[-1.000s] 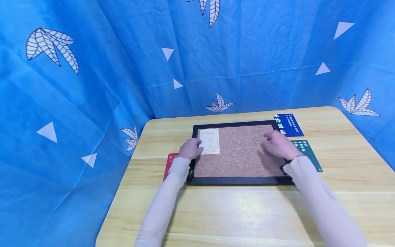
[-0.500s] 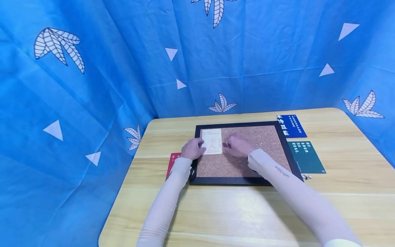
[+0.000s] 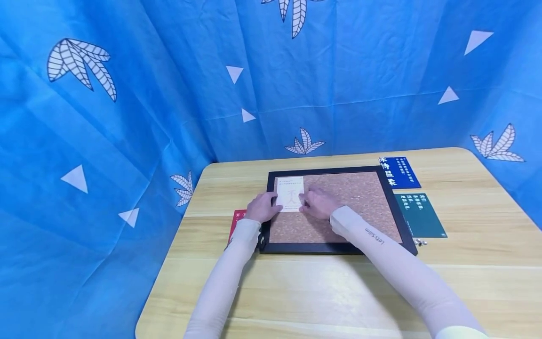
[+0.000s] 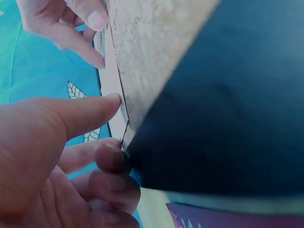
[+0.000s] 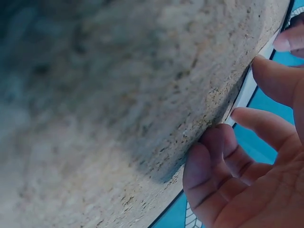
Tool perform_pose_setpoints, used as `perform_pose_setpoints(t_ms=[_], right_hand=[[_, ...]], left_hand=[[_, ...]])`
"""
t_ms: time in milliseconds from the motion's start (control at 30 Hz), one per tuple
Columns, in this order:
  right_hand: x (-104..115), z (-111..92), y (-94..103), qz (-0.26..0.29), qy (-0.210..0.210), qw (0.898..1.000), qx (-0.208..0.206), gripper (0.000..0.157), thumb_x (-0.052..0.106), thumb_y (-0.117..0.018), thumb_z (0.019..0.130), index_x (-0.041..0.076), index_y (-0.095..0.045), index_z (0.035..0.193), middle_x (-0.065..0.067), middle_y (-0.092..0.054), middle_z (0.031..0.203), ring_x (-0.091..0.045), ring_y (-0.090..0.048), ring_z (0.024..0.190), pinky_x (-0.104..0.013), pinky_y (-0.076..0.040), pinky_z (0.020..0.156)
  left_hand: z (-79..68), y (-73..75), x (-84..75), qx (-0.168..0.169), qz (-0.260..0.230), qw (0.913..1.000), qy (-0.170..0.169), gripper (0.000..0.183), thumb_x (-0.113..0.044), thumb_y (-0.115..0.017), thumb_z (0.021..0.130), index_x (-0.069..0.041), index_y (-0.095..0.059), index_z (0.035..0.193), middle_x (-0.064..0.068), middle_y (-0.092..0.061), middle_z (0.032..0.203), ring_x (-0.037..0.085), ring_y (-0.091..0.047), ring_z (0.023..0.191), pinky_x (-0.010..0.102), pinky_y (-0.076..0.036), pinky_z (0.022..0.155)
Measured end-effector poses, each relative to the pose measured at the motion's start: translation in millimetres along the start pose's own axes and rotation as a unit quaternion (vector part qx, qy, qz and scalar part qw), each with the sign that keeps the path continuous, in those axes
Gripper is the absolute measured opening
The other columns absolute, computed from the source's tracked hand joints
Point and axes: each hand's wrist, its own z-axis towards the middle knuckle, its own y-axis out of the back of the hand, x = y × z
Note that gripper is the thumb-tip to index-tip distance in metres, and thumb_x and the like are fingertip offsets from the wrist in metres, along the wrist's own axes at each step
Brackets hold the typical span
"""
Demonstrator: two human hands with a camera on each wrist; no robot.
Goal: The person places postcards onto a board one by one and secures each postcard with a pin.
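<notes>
A cream card (image 3: 290,186) printed with Chinese characters lies flat on the cork board (image 3: 355,212), near its upper left. My left hand (image 3: 261,207) rests across the black frame at the card's left side. In the left wrist view, its thumb (image 4: 107,105) and index finger touch the card, tips apart, while the other fingers bend by the frame's edge. On the card's right side is my right hand (image 3: 319,204). The right wrist view shows its thumb (image 5: 268,73) and index finger on the card's edge with a gap between, the other fingers bent against the cork.
A blue card (image 3: 400,172) and a green card (image 3: 422,215) lie right of the board on the wooden table (image 3: 305,292). Small silver pieces (image 3: 420,242) sit beside its lower right corner. A red card (image 3: 237,220) is partly hidden by my left arm. A blue curtain (image 3: 271,94) hangs behind.
My right hand has moved left from the right part of the cork board to the cream card's right edge. My left hand has stayed at the card's left side.
</notes>
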Motion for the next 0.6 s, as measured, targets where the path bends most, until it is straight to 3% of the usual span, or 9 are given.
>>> perform_pose_setpoints(t_ms=[300,600], right_hand=[[-0.5,2.2,2.4,0.004,-0.002,1.000,0.003,0.017,0.025,-0.074,0.095,0.009,-0.072,0.100,-0.008,-0.063,0.092,-0.021,-0.054,0.086,-0.034,-0.048,0.073],[-0.6,4.1,2.0,0.004,-0.001,1.000,0.010,0.015,0.025,-0.074,0.095,0.011,-0.068,0.092,-0.007,-0.061,0.087,-0.021,-0.053,0.084,-0.032,-0.045,0.070]], left_hand=[[-7.0,1.4,2.6,0.017,-0.003,0.9998,-0.005,0.065,-0.042,-0.072,0.096,-0.016,-0.052,0.153,0.012,-0.056,0.154,0.031,-0.057,0.139,0.050,-0.050,0.112],[-5.7,2.6,3.6,0.037,-0.001,0.9993,-0.008,0.064,-0.041,-0.071,0.097,-0.018,-0.051,0.153,0.011,-0.055,0.155,0.029,-0.060,0.132,0.047,-0.051,0.110]])
